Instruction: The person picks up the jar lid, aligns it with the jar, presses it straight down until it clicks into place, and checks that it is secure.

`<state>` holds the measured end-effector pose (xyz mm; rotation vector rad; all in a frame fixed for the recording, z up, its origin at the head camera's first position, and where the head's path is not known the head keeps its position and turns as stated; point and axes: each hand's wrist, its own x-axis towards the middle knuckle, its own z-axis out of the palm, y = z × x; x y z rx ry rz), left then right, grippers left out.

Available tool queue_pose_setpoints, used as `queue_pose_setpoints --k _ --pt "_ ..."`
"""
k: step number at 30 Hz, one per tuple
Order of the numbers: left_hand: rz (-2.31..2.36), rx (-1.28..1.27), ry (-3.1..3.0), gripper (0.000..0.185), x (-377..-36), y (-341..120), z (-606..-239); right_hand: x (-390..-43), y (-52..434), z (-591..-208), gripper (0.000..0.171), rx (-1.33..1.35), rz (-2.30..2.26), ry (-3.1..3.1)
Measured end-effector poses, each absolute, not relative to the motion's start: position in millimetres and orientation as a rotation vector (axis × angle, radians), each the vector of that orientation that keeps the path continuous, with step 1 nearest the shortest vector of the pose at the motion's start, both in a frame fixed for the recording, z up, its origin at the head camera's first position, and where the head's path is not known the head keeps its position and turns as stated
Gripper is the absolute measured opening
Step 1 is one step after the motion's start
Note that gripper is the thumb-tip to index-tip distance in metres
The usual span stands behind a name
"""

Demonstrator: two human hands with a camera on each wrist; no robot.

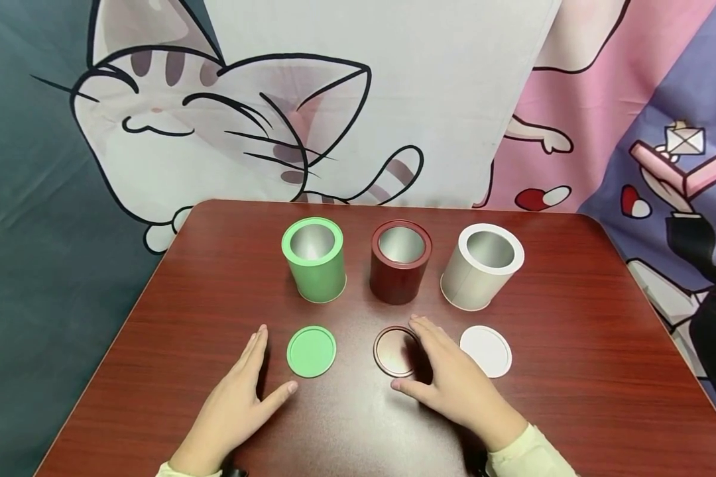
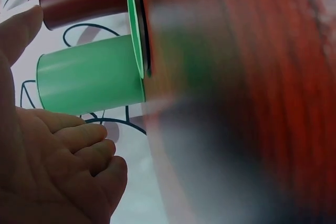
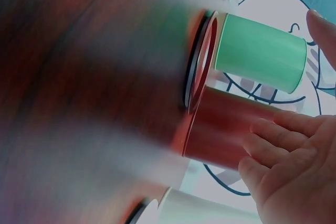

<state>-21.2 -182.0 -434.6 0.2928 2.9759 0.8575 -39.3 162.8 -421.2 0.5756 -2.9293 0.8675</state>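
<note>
The right hand (image 1: 453, 377) lies flat by the near edge of the bench (image 1: 573, 371), its straight fingers (image 1: 420, 331) touching the red lid (image 1: 394, 351). The left hand (image 1: 238, 397) rests open beside the green lid (image 1: 311, 352), holding nothing.

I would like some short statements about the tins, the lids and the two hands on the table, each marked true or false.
1. Three open tins stand in a row: green tin, dark red tin, white tin. True.
2. The green lid sits on top of its tin. False: it lies flat on the table, in front of the tin.
3. The right hand is at the dark red lid. True.
4. The left hand holds the white lid. False: it rests open on the table beside the green lid.
5. The tins contain objects. False: their insides look empty.
</note>
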Motion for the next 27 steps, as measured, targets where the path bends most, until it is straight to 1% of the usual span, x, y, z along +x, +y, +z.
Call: queue_pose_setpoints --k 7,17,27 --pt "0.861 0.298 2.973 0.096 -22 -183 -437 -41 153 -427 0.095 0.610 0.887 -2.925" --pt "0.864 0.284 2.957 0.098 -22 -184 -443 -41 141 -430 0.090 0.631 0.875 -2.964" --pt "0.810 0.315 3.003 0.094 -25 -182 -445 -43 131 -434 0.093 0.714 0.910 -2.964"
